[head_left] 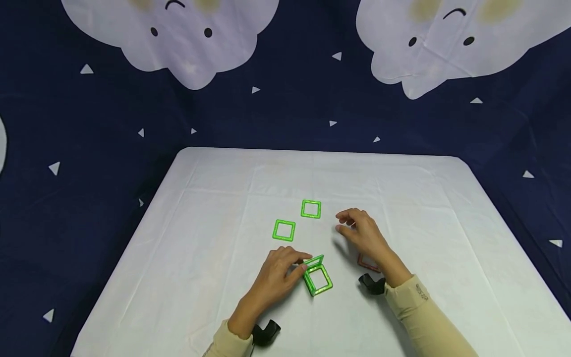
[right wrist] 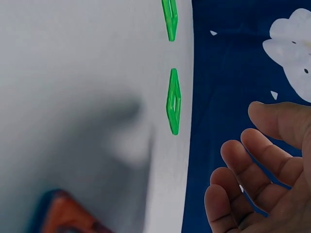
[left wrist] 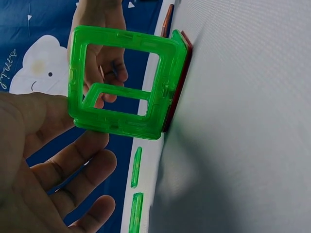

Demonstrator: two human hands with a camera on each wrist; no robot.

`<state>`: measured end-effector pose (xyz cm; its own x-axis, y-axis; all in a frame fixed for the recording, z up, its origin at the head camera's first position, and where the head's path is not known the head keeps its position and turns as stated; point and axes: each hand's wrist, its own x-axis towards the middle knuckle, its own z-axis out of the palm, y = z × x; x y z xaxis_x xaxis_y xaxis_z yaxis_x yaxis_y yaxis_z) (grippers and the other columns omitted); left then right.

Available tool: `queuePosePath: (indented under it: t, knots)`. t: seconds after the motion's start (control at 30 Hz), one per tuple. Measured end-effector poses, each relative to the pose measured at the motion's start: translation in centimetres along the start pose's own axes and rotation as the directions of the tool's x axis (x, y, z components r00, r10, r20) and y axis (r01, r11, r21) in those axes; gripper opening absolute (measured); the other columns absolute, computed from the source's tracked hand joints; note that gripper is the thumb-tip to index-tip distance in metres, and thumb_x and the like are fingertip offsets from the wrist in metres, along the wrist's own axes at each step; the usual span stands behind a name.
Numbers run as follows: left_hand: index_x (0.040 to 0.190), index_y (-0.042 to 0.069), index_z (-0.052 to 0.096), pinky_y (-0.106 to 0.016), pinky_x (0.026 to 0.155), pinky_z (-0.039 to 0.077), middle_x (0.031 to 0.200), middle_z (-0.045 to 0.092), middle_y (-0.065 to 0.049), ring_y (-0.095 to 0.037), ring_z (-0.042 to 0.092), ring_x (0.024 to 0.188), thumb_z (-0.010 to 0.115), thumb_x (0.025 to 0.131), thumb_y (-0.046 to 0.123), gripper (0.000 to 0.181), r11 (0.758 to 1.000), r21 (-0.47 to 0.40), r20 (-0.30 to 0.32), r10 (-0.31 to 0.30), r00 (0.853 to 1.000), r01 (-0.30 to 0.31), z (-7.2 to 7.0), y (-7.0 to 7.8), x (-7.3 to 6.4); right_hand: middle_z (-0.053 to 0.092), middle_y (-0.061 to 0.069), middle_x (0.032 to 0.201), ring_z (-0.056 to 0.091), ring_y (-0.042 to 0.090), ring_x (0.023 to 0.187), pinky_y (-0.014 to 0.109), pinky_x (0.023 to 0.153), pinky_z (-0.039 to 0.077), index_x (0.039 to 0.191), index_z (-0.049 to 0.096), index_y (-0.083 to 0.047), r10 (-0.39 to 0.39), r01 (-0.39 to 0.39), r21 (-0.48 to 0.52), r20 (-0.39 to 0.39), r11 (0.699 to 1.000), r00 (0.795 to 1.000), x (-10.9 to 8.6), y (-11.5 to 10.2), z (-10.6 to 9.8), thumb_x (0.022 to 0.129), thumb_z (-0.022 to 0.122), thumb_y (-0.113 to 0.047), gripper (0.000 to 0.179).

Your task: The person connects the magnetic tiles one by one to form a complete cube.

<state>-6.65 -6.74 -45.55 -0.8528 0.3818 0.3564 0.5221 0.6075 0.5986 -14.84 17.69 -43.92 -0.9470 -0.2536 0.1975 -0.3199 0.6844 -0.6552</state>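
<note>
My left hand (head_left: 277, 275) pinches a green square magnetic tile (left wrist: 121, 36) near one corner, between thumb and index finger. That tile stands upright as one wall of a small joined structure (head_left: 323, 289), with another green wall beside it. In the left wrist view a dark red edge (left wrist: 178, 90) runs along the structure's base against the tabletop. My right hand (head_left: 368, 238) hovers to the right of the structure, fingers loosely bent, holding nothing. Partly under the right wrist lies a red tile (head_left: 368, 267), seen blurred in the right wrist view.
Two loose green square tiles, a nearer one (head_left: 283, 239) and a farther one (head_left: 311, 216), lie flat beyond the left hand. The white-covered table (head_left: 214, 198) ends at a dark blue cloth backdrop (head_left: 285, 119) with clouds and triangles. Black wrist cameras sit under both wrists.
</note>
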Motion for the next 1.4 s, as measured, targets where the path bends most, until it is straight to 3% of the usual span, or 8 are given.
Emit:
queuePosePath:
  t: [0.53,0.83,1.07,1.4]
  knots:
    - [0.104,0.022,0.071,-0.029,0.078,0.040,0.082,0.063,0.009,-0.004,0.052,0.075,0.067,0.086,0.023,0.019,1.000,0.010,-0.045,-0.003,0.999,0.004,-0.1,-0.1,-0.7,0.063,0.013,0.108,0.054,0.028,0.101,0.042,0.085,0.043,0.116,0.063,-0.005,0.114,-0.114,-0.007,0.123,0.993,0.986,5.8,0.8,1.3,0.085,0.067,-0.019,0.034]
    - [0.104,0.020,0.071,-0.029,0.077,0.040,0.080,0.062,0.008,-0.005,0.053,0.076,0.068,0.085,0.023,0.019,1.000,0.018,-0.061,-0.002,0.998,0.003,-0.1,0.1,-0.9,0.058,0.014,0.122,0.048,0.031,0.103,0.041,0.085,0.039,0.122,0.061,-0.008,0.096,-0.100,0.010,0.183,0.995,0.978,7.3,1.2,2.3,0.082,0.070,-0.017,0.042]
    - [0.102,0.020,0.072,-0.029,0.078,0.040,0.078,0.061,0.009,-0.005,0.052,0.075,0.070,0.084,0.021,0.019,1.000,0.011,-0.074,-0.014,0.997,0.014,-0.2,0.3,-1.1,0.059,0.014,0.121,0.045,0.027,0.095,0.033,0.078,0.035,0.124,0.061,-0.007,0.096,-0.090,-0.038,0.207,0.995,0.974,8.1,1.4,2.7,0.079,0.070,-0.016,0.047]
    - [0.102,0.020,0.071,-0.028,0.078,0.040,0.075,0.060,0.010,-0.004,0.051,0.073,0.070,0.083,0.022,0.019,1.000,0.022,-0.094,-0.010,0.995,0.012,-0.2,0.3,-1.3,0.056,0.015,0.126,0.043,0.029,0.102,0.042,0.086,0.038,0.127,0.059,-0.008,0.110,-0.092,-0.085,0.247,0.992,0.963,8.7,1.7,3.3,0.079,0.072,-0.016,0.051]
